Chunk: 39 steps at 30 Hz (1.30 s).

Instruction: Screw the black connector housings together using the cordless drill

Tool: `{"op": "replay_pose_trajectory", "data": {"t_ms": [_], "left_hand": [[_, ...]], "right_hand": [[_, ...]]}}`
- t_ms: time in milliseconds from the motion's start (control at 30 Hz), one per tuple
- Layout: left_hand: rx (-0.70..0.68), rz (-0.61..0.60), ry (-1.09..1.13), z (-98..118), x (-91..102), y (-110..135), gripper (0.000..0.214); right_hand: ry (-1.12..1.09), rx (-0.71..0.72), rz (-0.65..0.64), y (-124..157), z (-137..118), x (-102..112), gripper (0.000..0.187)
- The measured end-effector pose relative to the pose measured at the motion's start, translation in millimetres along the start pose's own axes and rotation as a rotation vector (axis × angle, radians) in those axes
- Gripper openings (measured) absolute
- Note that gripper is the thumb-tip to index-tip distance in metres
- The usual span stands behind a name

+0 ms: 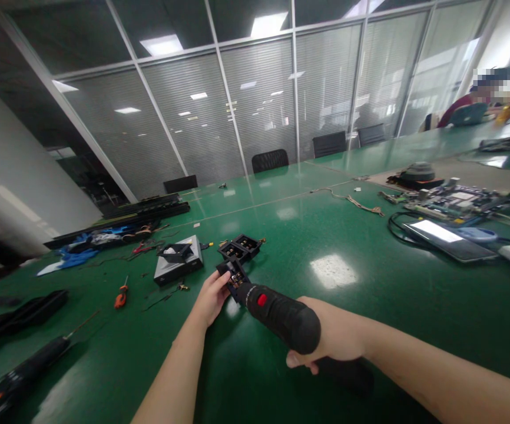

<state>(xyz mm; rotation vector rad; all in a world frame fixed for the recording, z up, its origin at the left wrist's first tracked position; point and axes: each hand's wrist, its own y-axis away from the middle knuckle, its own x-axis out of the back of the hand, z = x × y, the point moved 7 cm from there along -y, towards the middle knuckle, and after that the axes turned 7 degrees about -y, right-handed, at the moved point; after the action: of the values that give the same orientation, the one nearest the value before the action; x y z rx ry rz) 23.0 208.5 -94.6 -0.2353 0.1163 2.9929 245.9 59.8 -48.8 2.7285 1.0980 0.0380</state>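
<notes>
Nearest the person, the right hand [337,330] is wrapped around a black, pistol-shaped power screwdriver with a red button [277,315], its nose meeting the near right edge of a small black square housing with copper-coloured parts inside [234,275], which serves as landmark here. The tool looks fairly heavy and rigid, best held by its handle. The left hand [214,297] pinches the housing at its left side, thumb on top, and the housing appears raised just off the green tabletop [277,383]. It is probably light, stiff plastic, somewhat smooth, with delicate innards, so the outer walls are the safer place to hold. Just beyond the housing sits a joined pair of similar black open frames [242,246], likely as light and handled the same way by the rims. As for what is obscured, the screwdriver's handle is partly covered by the right hand, and its bit tip cannot be made out. The left fingers beneath the housing are out of sight, so their exact placement is uncertain. Beyond, the frames' inner fittings are too small to identify.
</notes>
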Motion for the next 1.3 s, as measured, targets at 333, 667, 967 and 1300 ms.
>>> {"op": "replay_pose_trajectory", "data": {"t_ms": [333,667,967,1300], "left_hand": [[0.005,0.002,-0.001,2.2,-1.0,1.8,0.045],[0.006,-0.005,0.016,2.6,-1.0,1.1,0.044],[0.002,-0.013,-0.001,0.7,0.5,0.4,0.047],[0.013,-0.002,0.017,-0.1,0.8,0.0,0.049]], "right_hand": [[-0.006,0.007,-0.005,-0.9,-2.8,0.3,0.034],[0.000,0.009,0.000,-0.6,-2.5,0.7,0.033],[0.018,-0.008,0.004,-0.3,-1.3,-0.4,0.034],[0.003,-0.010,0.000,-1.1,-1.7,-0.1,0.035]]}}
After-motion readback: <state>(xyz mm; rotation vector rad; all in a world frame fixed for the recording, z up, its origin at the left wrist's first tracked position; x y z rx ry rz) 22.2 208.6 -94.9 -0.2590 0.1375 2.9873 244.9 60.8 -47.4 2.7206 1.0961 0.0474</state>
